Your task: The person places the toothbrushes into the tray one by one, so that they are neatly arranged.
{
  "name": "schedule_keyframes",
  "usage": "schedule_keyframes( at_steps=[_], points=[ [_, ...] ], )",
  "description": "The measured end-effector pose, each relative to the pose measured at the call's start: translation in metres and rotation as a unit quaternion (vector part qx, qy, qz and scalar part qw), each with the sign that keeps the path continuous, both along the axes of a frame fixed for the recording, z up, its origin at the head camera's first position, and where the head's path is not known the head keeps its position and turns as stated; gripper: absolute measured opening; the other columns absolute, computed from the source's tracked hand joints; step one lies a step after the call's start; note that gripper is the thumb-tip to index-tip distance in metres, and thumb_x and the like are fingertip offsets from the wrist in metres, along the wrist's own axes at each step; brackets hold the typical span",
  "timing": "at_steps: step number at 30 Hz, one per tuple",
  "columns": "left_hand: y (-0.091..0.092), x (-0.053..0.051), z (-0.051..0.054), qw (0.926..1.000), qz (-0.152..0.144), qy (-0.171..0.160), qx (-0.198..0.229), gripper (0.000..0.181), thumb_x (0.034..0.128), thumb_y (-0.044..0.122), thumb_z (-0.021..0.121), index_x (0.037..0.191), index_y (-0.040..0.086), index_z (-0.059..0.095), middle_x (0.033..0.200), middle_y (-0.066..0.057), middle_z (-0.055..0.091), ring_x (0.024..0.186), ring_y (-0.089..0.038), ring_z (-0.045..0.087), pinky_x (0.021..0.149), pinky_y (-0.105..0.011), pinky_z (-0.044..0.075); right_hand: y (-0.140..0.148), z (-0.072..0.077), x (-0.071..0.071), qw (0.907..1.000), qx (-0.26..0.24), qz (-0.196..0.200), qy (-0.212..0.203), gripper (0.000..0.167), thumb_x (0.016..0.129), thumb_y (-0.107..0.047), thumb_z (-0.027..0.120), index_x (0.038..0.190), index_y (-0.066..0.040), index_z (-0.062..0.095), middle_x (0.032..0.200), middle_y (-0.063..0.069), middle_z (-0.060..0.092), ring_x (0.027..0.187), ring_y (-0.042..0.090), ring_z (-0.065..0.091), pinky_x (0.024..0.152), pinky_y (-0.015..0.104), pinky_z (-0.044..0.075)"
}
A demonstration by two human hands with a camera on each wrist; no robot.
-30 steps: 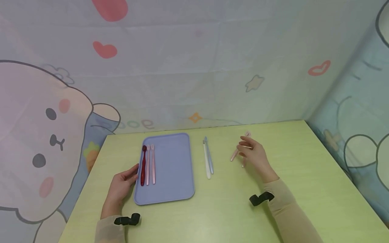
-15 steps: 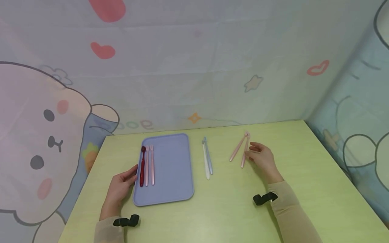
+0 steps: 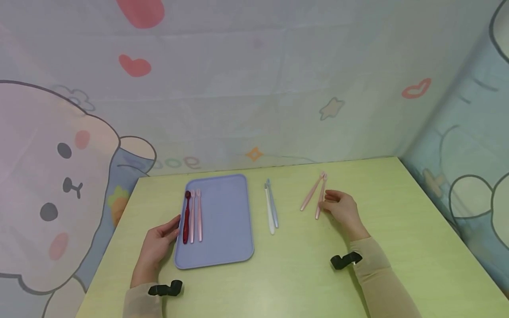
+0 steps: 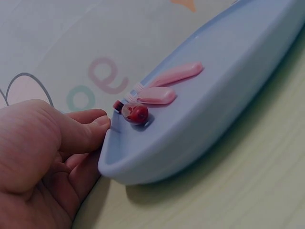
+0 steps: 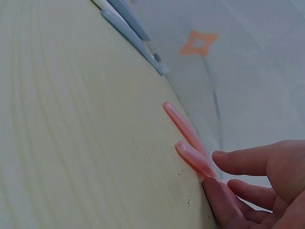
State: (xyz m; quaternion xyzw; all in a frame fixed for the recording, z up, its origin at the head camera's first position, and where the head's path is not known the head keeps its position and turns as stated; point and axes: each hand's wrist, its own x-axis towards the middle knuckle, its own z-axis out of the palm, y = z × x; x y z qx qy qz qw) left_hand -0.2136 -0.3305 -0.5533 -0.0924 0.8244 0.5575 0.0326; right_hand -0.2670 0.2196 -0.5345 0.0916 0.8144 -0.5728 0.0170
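A blue-lilac tray lies on the table, with a dark red toothbrush and two pink toothbrushes side by side along its left part. My left hand holds the tray's left rim, its thumb at the edge in the left wrist view. Two more pink toothbrushes lie at the right, their heads meeting: the left one is untouched. On the right pink toothbrush are the thumb and fingertips of my right hand; in the right wrist view they pinch its handle.
Between the tray and the right-hand pair lie a white toothbrush and a light blue toothbrush, close together on the yellow-green table. A printed cloth hangs behind the table.
My right hand has moved right and a little down from above the pink pair to the right-hand toothbrush. The left hand, tray and toothbrushes have stayed in place.
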Motion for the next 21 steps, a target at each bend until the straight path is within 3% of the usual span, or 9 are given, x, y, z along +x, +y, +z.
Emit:
schedule_keyframes(
  at_steps=[6,11,21],
  points=[
    [0.0020,0.0013,0.0009,1.0000,0.000,-0.002,-0.001,0.050,0.1068,0.003,0.063,0.156,0.006,0.054,0.153,-0.015,0.056,0.154,-0.030,0.041,0.126,-0.047,0.031,-0.0019,0.0009,0.0028,0.9997,-0.017,-0.007,-0.019,0.063,0.094,-0.006,0.079,0.149,0.011,0.054,0.143,0.030,0.061,0.117,0.023,0.067,0.083,0.016,0.058],
    [0.0020,0.0015,0.0016,1.0000,0.001,0.000,-0.005,0.050,0.1067,0.003,0.063,0.156,0.006,0.054,0.153,-0.015,0.057,0.153,-0.029,0.042,0.126,-0.045,0.032,-0.0028,0.0012,0.0039,0.9996,0.023,-0.003,-0.018,0.066,0.093,-0.014,0.083,0.149,0.010,0.055,0.141,0.027,0.063,0.121,0.028,0.067,0.083,0.014,0.055],
    [0.0018,0.0026,0.0024,1.0000,0.005,-0.002,-0.003,0.049,0.1068,0.004,0.064,0.155,0.007,0.055,0.152,-0.015,0.057,0.154,-0.030,0.041,0.127,-0.047,0.030,-0.0048,-0.0022,0.0021,0.9975,0.071,-0.003,-0.004,0.065,0.093,-0.019,0.083,0.147,0.008,0.058,0.137,0.026,0.067,0.127,0.037,0.066,0.103,0.036,0.054]
  ],
)
